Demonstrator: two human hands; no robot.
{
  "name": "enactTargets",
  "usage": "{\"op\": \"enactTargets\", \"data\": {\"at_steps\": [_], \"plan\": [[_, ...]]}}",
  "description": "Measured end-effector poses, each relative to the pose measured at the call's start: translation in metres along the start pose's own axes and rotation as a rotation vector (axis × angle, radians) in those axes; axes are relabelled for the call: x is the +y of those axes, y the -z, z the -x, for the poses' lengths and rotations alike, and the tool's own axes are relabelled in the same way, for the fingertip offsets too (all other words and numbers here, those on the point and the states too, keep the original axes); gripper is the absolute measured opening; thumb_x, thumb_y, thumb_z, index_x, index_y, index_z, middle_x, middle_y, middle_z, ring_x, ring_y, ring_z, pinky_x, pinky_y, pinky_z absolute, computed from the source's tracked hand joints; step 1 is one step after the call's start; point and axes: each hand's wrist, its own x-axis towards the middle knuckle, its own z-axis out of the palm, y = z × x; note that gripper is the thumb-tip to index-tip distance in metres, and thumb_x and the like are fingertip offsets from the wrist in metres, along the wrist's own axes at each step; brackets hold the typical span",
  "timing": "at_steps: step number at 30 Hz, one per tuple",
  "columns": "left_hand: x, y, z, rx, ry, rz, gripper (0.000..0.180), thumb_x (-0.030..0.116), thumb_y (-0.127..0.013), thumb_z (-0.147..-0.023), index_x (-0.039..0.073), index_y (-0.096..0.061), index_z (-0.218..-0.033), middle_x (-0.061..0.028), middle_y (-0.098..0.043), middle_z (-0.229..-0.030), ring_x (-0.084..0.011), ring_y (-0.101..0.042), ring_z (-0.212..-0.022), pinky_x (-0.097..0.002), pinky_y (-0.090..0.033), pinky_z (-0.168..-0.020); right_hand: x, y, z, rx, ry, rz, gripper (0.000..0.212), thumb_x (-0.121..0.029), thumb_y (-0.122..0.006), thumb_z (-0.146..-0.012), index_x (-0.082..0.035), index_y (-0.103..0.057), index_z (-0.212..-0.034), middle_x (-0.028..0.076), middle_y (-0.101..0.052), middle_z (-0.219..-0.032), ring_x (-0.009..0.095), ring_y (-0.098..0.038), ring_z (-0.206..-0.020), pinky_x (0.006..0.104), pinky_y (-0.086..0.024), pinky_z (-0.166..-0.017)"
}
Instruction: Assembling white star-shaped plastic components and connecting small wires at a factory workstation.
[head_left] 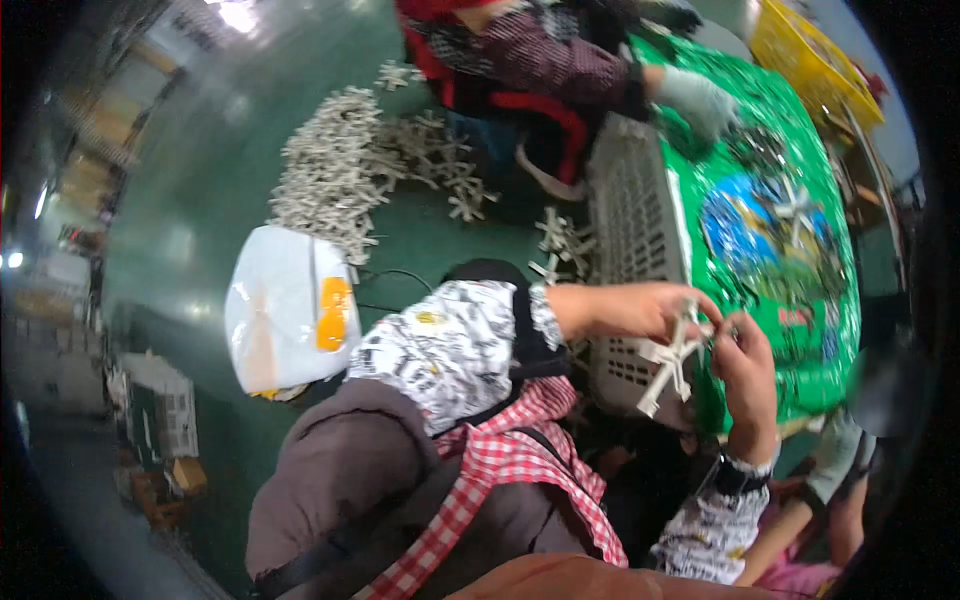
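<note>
My left hand (655, 308) is closed on a white plastic piece with several thin arms (676, 360), holding it over the near left edge of a green plastic-covered work surface (740, 395). Close beside it, my right hand (745, 362) has its thumb and fingers pinched together at the right end of that piece. Whatever small thing sits between the right fingertips is too small to tell. Further up the green surface, another white branched piece (797, 212) lies near a pile of small dark metal parts (758, 150).
A co-worker's gloved hand (698, 100) reaches onto the far end. A pale slatted crate (632, 215) stands under the left edge. Heaped white branched pieces (330, 165) cover part of the floor, near a white-topped seat (285, 310). A yellow basket (815, 55) is far right; another gloved arm (835, 455) shows lower right.
</note>
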Motion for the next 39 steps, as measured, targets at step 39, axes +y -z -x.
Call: {"op": "enactTargets", "data": {"at_steps": [39], "plan": [[-0.002,-0.007,0.002,-0.022,0.062,0.140,0.027,0.012,-0.060,-0.085,0.006,-0.047,-0.108,-0.0024,-0.057,-0.078,-0.0093,-0.059,-0.065,-0.0225,-0.047,-0.054,-0.017,0.002,0.000,-0.207,0.005,-0.144,0.019,-0.012,-0.064,-0.081,-0.007,-0.046,-0.084,-0.005,-0.043,-0.073,0.003,-0.039,-0.066,0.0189,-0.032,-0.055]]}}
